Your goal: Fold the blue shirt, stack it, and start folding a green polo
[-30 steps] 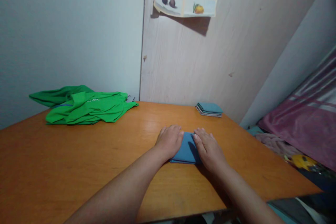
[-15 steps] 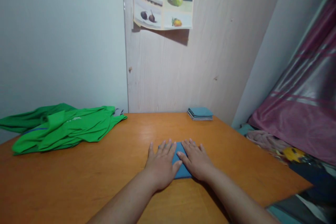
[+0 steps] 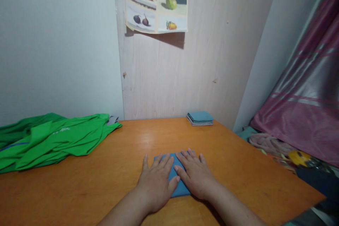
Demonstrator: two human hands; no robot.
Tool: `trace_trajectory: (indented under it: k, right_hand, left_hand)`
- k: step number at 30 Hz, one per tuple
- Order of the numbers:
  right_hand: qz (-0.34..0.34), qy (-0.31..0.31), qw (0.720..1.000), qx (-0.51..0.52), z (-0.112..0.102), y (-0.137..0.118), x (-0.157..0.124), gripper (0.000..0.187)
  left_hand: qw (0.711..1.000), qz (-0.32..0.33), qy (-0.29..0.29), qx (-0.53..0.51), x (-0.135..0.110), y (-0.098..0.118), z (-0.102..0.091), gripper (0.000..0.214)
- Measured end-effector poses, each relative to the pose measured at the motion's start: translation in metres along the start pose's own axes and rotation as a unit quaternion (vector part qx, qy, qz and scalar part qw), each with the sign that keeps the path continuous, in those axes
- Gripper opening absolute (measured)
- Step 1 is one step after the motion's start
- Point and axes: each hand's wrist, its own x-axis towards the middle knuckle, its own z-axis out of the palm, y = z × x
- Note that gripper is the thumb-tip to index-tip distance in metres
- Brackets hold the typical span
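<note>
A small folded blue cloth lies on the orange wooden table, near its front middle. My left hand lies flat on the cloth's left half, fingers stretched out and slightly apart. My right hand lies flat on its right half, fingers spread the same way. Both palms press down on the cloth and most of it is hidden under them. Neither hand holds anything.
A stack of folded blue cloths sits at the table's back right by the wall. Crumpled green garments lie at the back left. A fruit poster hangs on the wooden panel. A bed with pink bedding stands to the right.
Both hands have slid toward me over the blue cloth and their fingers have spread out flat. The camera has tilted up and turned, so the table's things sit lower and further left.
</note>
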Motion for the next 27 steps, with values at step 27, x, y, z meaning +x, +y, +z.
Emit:
trace_trajectory:
  k: [27]
  right_hand:
    - [0.209, 0.228, 0.676, 0.669, -0.009, 0.008, -0.085, 0.033]
  left_hand:
    - [0.982, 0.154, 0.103, -0.043, -0.016, 0.015, -0.031, 0.019]
